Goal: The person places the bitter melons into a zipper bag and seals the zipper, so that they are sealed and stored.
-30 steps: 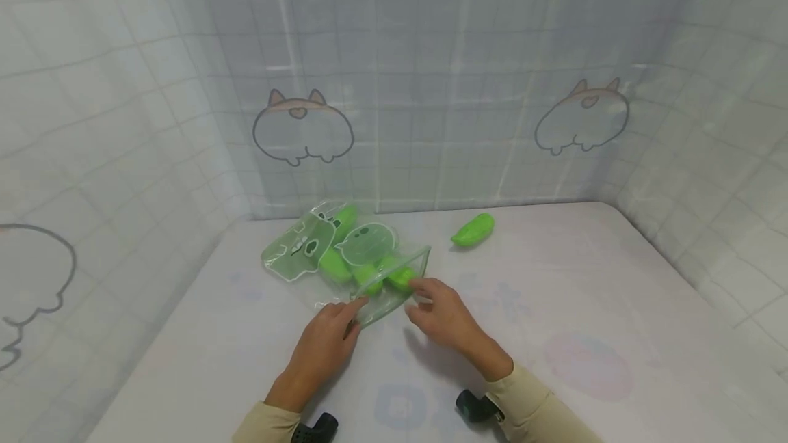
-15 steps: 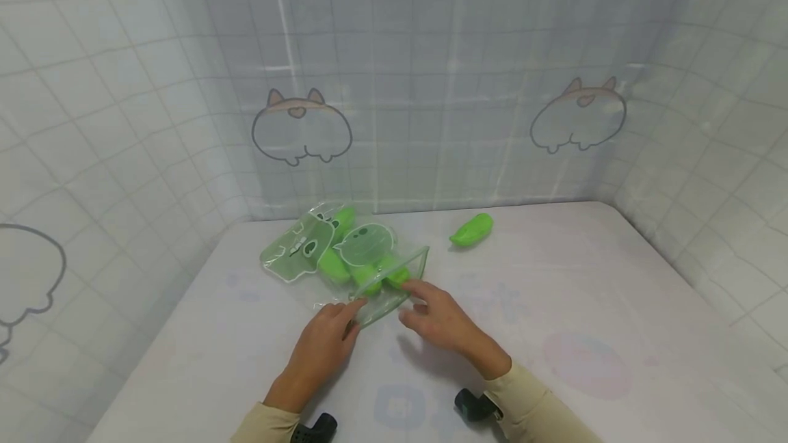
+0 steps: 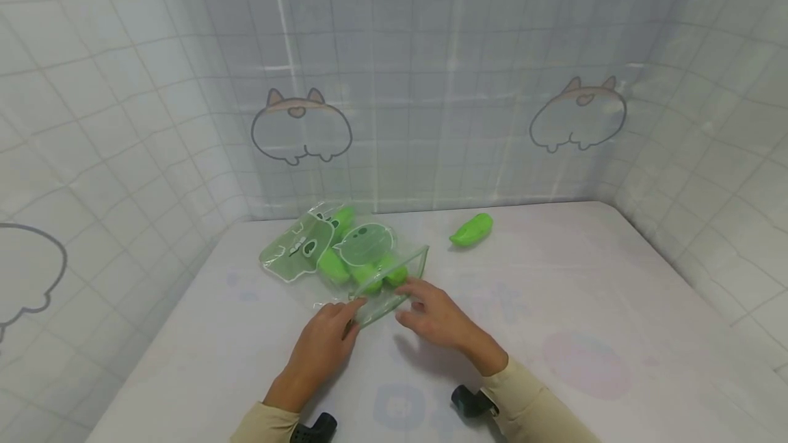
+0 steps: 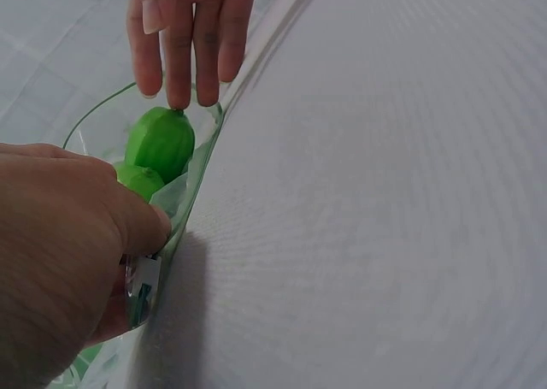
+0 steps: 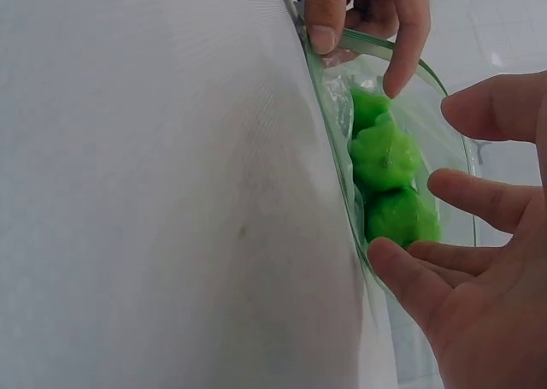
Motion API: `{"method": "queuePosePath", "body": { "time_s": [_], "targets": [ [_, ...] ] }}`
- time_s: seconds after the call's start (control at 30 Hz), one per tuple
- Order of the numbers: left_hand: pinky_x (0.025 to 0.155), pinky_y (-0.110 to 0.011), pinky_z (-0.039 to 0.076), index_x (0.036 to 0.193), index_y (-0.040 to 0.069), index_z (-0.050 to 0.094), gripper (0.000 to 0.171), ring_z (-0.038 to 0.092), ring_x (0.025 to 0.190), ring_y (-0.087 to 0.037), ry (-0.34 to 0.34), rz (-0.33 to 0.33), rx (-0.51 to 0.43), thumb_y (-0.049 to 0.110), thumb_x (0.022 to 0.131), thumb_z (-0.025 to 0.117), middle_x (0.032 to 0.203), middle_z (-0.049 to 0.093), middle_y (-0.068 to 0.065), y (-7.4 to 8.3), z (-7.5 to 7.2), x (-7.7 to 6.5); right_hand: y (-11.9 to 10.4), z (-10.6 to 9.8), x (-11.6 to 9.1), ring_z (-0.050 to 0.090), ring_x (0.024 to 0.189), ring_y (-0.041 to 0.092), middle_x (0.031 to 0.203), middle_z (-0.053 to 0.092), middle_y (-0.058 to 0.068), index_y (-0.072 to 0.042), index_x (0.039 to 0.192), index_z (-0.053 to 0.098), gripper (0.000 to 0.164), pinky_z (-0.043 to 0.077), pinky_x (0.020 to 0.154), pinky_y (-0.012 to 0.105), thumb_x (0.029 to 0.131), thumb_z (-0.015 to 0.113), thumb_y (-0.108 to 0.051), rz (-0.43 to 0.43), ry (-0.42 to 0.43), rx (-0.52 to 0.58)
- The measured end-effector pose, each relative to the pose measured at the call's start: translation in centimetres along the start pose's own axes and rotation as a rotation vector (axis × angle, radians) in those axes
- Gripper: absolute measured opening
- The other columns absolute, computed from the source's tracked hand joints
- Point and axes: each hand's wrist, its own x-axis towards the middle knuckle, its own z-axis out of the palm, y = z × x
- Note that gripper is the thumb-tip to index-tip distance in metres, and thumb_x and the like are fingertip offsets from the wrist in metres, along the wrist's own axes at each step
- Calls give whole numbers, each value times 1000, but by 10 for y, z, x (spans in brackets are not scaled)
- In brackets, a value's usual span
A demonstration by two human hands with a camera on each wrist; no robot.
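A clear zip bag (image 3: 317, 292) with green cartoon animal prints lies on the table, its mouth gaping toward me. Several bright green, ribbed pieces shaped like vegetables (image 5: 385, 154) sit inside. My left hand (image 3: 326, 344) pinches the near corner of the bag's mouth between thumb and fingers. At the other side of the mouth, my right hand (image 3: 437, 316) has its fingers extended and spread. In the left wrist view, its fingertips are right at the end of the nearest green piece (image 4: 161, 143). Another tapered green piece (image 3: 473, 230) lies outside the bag, to its right.
The pale table (image 3: 554, 279) reaches back to a wall curtain (image 3: 406, 87) with a grid pattern and cartoon animal prints. Similar curtains stand at left and right. A black wrist device (image 3: 474, 402) sits by the right sleeve, another by the left.
My right hand has moved slightly left, and the green piece at its fingertips has slid deeper into the bag. My left hand keeps its place at the bag's mouth.
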Motion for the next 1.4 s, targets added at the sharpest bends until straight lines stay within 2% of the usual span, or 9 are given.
{"method": "queuePosePath", "body": {
  "time_s": [0.2, 0.43, 0.7, 0.87, 1.0, 1.1, 1.2, 1.4],
  "targets": [
    [71, -40, 51, 126, 12, 67, 48, 61, 84, -20, -5, -5, 4, 6, 81, 81, 91, 68, -2, -2, 2, 0, -1, -1, 0, 46, 135, 35, 153, 40, 23, -4, 133, 60, 45, 49, 99, 45, 94, 65, -24, 22, -13, -111],
    [70, -39, 51, 125, 12, 67, 46, 60, 83, -19, -9, -4, 4, 6, 81, 81, 90, 69, -1, -3, 3, 0, 0, -1, 2, 33, 143, 38, 157, 30, 25, -1, 144, 51, 57, 31, 112, 53, 93, 64, -24, -11, -87, -197],
    [72, -40, 52, 125, 12, 67, 46, 61, 85, -20, -24, -20, 6, 6, 82, 81, 91, 69, -2, -1, 0, 1, -3, -1, 2, 32, 143, 41, 159, 27, 24, -2, 147, 48, 60, 31, 113, 53, 93, 64, -22, 3, -123, -234],
    [72, -39, 52, 125, 12, 67, 46, 61, 85, -20, -22, -10, 5, 6, 82, 80, 91, 69, -1, -1, 1, 1, -3, -8, 0, 39, 140, 37, 152, 43, 20, -3, 143, 53, 49, 32, 112, 52, 98, 62, -19, 46, -65, -232],
    [71, -40, 52, 125, 12, 67, 46, 61, 85, -20, -14, -6, 3, 6, 82, 80, 91, 69, -1, -2, -2, 3, 0, -21, 1, 54, 127, 32, 139, 57, 13, -4, 136, 60, 40, 44, 103, 49, 100, 60, -18, 120, 4, -134],
    [72, -40, 52, 126, 13, 67, 45, 61, 85, -19, -24, -26, -6, 7, 83, 79, 92, 69, -1, -2, -5, 3, 4, -32, 1, 61, 117, 28, 130, 63, 8, -5, 131, 64, 35, 51, 94, 45, 100, 61, -19, 154, 53, -101],
    [73, -39, 52, 127, 14, 67, 46, 61, 86, -18, -39, -48, -14, 8, 83, 79, 93, 69, -1, -2, -5, 3, 11, -42, 0, 63, 113, 23, 125, 66, 5, -5, 126, 67, 31, 52, 93, 42, 99, 62, -18, 160, 97, -113],
    [74, -39, 53, 129, 16, 67, 47, 61, 87, -16, -48, -55, -19, 9, 84, 79, 95, 69, 1, 1, -3, 0, 29, -61, -6, 66, 106, 23, 118, 69, 5, -4, 121, 70, 26, 50, 93, 45, 97, 63, -15, 170, 155, -158]
  ]
}}
